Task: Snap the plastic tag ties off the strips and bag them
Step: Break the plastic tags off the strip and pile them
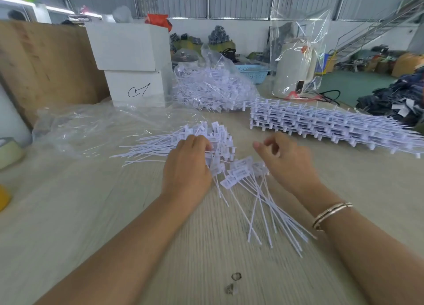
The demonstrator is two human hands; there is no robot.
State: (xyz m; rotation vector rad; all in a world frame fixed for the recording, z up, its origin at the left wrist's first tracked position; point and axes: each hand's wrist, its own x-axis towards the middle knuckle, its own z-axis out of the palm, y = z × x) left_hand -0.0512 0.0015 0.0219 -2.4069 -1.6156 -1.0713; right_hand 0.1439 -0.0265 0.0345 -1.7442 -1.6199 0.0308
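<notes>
A loose pile of white plastic tag ties (160,144) lies mid-table, tails pointing left. My left hand (187,167) rests on the pile's right end, fingers curled over the tag heads. A smaller scatter of ties (257,196) lies between my hands, tails toward me. My right hand (284,160) hovers just right of it, fingers loosely curled, holding nothing that I can see. Stacked uncut strips of ties (321,123) lie at the right. A clear bag full of ties (211,88) sits behind the pile.
Empty clear plastic bags (91,128) lie at the left. Two white boxes (133,63) stand stacked behind them, beside a brown board (46,63). A bagged white appliance (296,68) and blue basket (252,71) stand at the back. A tape roll (9,150) sits at the left edge.
</notes>
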